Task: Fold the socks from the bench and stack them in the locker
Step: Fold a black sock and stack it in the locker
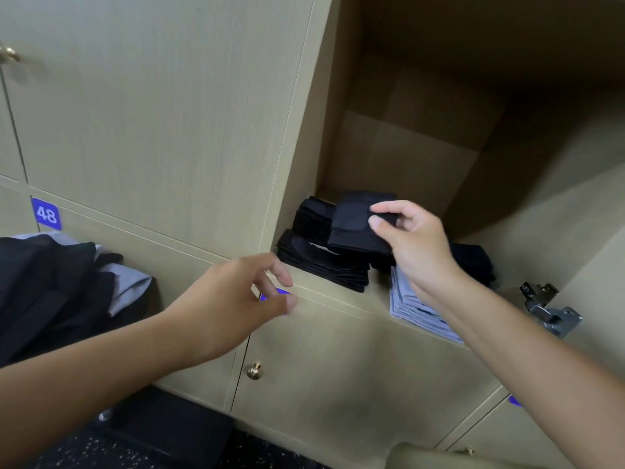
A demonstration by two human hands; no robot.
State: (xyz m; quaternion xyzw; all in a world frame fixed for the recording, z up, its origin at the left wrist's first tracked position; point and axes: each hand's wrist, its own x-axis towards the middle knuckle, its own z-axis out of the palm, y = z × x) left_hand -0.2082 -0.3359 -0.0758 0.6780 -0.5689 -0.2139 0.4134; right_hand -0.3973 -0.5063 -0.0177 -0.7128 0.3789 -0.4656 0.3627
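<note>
My right hand (411,242) pinches a folded black sock (358,228) between thumb and fingers, holding it just above the stacks inside the open locker (406,157). Under it lie stacks of folded black socks (321,265), with another dark stack (473,262) further right and a stack of folded grey socks (416,309) at the shelf's front edge. My left hand (233,299) hovers in front of the locker's lower left corner, fingers loosely curled and holding nothing.
A heap of black and grey clothing (64,282) lies at the left. The locker's open door (592,231) stands at the right with a metal hinge (548,309). Closed locker doors with brass knobs (254,370) sit below. A purple label 48 (46,214) marks a left door.
</note>
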